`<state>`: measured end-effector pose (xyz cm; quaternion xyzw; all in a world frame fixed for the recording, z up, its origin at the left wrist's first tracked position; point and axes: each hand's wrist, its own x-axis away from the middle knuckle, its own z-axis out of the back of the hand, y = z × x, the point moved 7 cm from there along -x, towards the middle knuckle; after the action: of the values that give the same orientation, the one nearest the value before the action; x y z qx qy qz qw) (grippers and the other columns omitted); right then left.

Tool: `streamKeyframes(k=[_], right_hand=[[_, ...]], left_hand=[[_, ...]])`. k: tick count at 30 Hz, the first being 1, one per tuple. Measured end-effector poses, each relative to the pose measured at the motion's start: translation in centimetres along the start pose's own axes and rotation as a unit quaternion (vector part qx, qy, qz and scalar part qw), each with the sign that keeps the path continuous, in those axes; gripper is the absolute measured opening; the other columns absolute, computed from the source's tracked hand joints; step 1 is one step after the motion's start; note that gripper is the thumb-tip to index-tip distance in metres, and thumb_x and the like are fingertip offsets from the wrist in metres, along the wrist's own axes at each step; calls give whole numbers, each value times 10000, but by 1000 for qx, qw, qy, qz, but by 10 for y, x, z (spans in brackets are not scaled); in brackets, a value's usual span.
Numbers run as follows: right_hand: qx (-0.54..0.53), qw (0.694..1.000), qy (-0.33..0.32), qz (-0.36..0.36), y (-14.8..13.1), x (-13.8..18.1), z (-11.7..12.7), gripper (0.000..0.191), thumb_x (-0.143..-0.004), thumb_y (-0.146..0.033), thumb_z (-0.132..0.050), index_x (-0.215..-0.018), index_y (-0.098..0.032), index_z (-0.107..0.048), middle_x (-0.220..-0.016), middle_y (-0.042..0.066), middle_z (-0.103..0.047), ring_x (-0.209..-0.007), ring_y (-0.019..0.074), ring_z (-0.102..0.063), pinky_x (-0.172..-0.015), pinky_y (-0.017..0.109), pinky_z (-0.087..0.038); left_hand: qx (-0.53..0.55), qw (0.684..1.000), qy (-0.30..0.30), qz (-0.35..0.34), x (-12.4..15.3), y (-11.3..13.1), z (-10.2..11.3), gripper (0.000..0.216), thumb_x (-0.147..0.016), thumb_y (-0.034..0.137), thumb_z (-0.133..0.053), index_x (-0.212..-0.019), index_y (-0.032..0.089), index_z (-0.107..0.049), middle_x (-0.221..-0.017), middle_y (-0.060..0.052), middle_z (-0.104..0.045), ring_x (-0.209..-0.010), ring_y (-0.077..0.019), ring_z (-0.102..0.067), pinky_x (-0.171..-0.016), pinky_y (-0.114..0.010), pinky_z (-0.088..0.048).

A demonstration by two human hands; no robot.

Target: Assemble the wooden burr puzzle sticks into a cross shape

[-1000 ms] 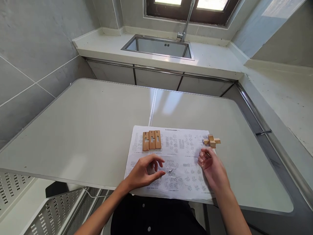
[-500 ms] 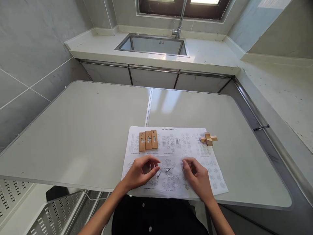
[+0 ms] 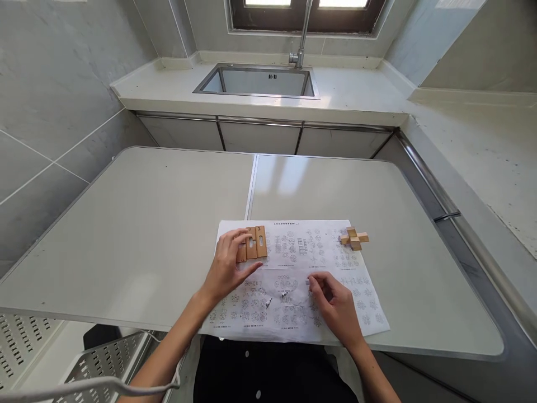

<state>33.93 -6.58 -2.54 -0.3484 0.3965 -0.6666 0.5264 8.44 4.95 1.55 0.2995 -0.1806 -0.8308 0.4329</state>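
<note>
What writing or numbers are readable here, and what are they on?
"2": handwritten on the rightmost of the wooden slats, near its top.
A mark on the middle slat, perhaps "1": too faint to be sure.
Left slat: covered by the left hand, nothing readable.
Paper sheet: a printed heading along the top and captions under the diagrams, all too small to read.
Sink: a small dark mark on the back wall, not legible.
Wooden cross: no writing visible.

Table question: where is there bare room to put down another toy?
The table is bare left of the instruction sheet, behind it toward the sink, and right of the wooden cross puzzle. It's crowded on the sheet: left hand on the wooden slabs, right hand resting there.
</note>
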Motion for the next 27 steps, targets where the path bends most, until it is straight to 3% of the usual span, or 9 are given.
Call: streamKeyframes(k=[7,12,17,22,27], right_hand=[[-3,1000,2,0,-1,-1,0,323,-1047,-490,-547,-959,-222,-706,-768,27,-686,-650,178,-608,-606,281,-503],[-4,1000,-4,-4,1,0,-1,319,-1048,-490,-543,-963,-226,-701,-780,32,-694,-665,190,-617,-621,293,-506],[-4,1000,-4,-5,-1,-1,0,320,-1043,-496,-548,-961,-227,-700,-772,30,-693,-664,191,-619,-618,294,-502],[0,1000,-2,-3,-2,-1,0,327,-1046,-503,-543,-975,-226,-700,-769,26,-689,-650,187,-610,-607,292,-497],[20,1000,-2,9,-3,1,-1,322,-1057,-491,-529,-980,-224,-691,-780,27,-683,-646,182,-610,-610,296,-502]], left_hand=[[-1,995,-94,-28,-24,-16,-14,950,-821,532,-855,-1580,303,-332,-1591,-145,-462,-1506,-376,-408,-1233,-610,-387],[29,994,-105,-2,-29,-21,-20,891,-797,492,-882,-1541,295,-433,-1502,-133,-539,-1428,-356,-490,-1184,-570,-453],[34,992,-119,-30,-20,2,-34,903,-764,438,-919,-1521,291,-449,-1428,-126,-600,-1363,-355,-532,-1150,-576,-475],[62,978,-170,-102,-3,39,-50,984,-779,555,-880,-1576,290,-367,-1514,-146,-559,-1429,-363,-494,-1193,-576,-442],[36,986,-145,-72,6,35,-36,863,-850,560,-816,-1539,277,-380,-1521,-155,-531,-1448,-370,-466,-1194,-589,-433]])
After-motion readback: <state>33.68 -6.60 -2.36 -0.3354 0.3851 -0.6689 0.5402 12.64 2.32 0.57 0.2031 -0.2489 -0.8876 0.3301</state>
